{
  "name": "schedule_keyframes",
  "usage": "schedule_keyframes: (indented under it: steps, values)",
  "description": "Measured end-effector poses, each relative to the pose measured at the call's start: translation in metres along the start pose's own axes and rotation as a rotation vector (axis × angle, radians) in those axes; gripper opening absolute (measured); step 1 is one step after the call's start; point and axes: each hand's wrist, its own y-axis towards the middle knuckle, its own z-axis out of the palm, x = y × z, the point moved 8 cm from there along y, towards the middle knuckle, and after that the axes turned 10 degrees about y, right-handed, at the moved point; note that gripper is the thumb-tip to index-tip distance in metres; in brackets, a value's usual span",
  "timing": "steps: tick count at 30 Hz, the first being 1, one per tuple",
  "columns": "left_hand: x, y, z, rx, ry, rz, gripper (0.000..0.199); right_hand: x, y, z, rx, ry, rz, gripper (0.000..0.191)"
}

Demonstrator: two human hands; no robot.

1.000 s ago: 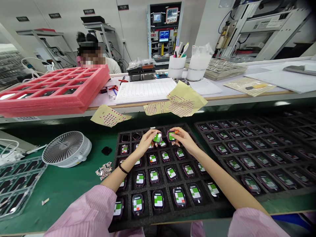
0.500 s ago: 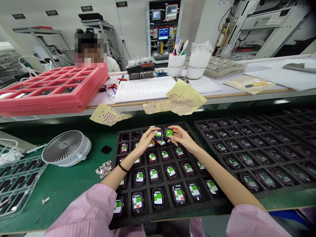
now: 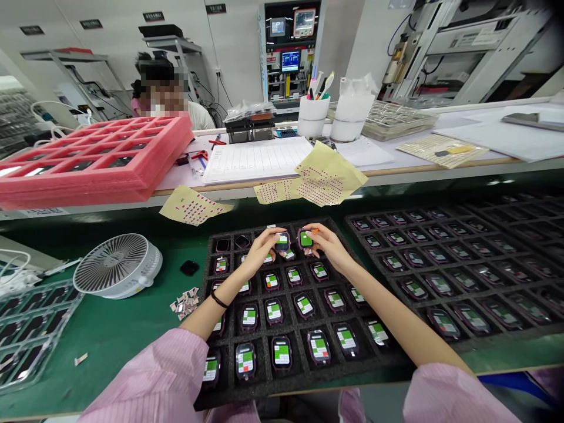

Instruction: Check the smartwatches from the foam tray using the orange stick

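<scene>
Over the far part of a black foam tray (image 3: 291,336), both hands hold small watch-like devices with lit green and white screens. My left hand (image 3: 263,249) grips one device (image 3: 282,240) between thumb and fingers. In my right hand (image 3: 326,242) is another device (image 3: 305,238), held by its right side, with something orange at the fingertips. The two devices are a short gap apart, screens facing up toward me. Below them, several similar devices sit in the tray's compartments, most with green and white screens; two at the far left are dark.
A white fan (image 3: 118,264), a dark device (image 3: 189,267) and small scraps (image 3: 185,302) lie left on the green bench. More filled foam trays (image 3: 440,258) are right. A raised shelf ahead holds pink foam (image 3: 150,176), papers and white cups (image 3: 314,114). A person (image 3: 200,116) is behind it.
My right hand has moved slightly right with its device, widening the gap between the two devices. My left hand has hardly moved. A bit of pink now shows beside the person behind the shelf.
</scene>
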Motion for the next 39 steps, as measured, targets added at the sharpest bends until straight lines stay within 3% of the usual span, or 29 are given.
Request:
schedule_keyframes:
  steps: [10, 16, 21, 26, 34, 39]
  values:
    - [-0.003, 0.001, 0.003, 0.064, 0.067, 0.056, 0.050, -0.002, -0.001, 0.000, -0.004, -0.014, 0.000, 0.034]
    - [-0.014, 0.003, 0.003, 0.111, 0.183, 0.158, 0.056, 0.002, 0.001, 0.000, -0.048, 0.033, 0.004, 0.030]
    - [-0.043, -0.003, 0.007, 0.042, 0.455, 0.344, 0.043, 0.003, -0.002, 0.003, -0.068, 0.007, 0.000, 0.031]
    - [-0.067, -0.012, 0.025, 0.116, 0.738, 0.537, 0.042, -0.002, -0.006, 0.002, -0.063, -0.026, -0.007, 0.034]
    - [-0.062, -0.009, 0.040, 0.147, 0.967, 0.629, 0.040, 0.000, -0.016, -0.003, -0.078, -0.091, -0.029, 0.047]
    - [-0.054, -0.015, 0.040, 0.094, 1.124, 0.592, 0.045, -0.014, -0.014, 0.004, -0.018, -0.194, -0.023, 0.052]
